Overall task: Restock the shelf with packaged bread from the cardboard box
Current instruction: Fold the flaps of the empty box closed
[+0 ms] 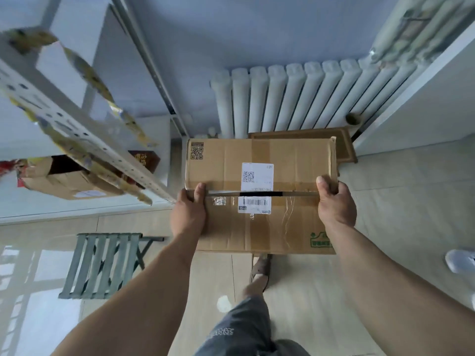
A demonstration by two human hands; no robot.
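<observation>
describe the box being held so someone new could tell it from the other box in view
In front of the white radiator, the left hand and right hand grip the cardboard box. Unlike the other box lying under the shelf, its flaps are closed with white barcode labels across the seam.

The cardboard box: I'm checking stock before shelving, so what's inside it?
Nothing inside shows. The cardboard box has its top flaps down, with only a thin dark slit between them. The left hand and right hand hold its two ends, so any bread is covered.
</observation>
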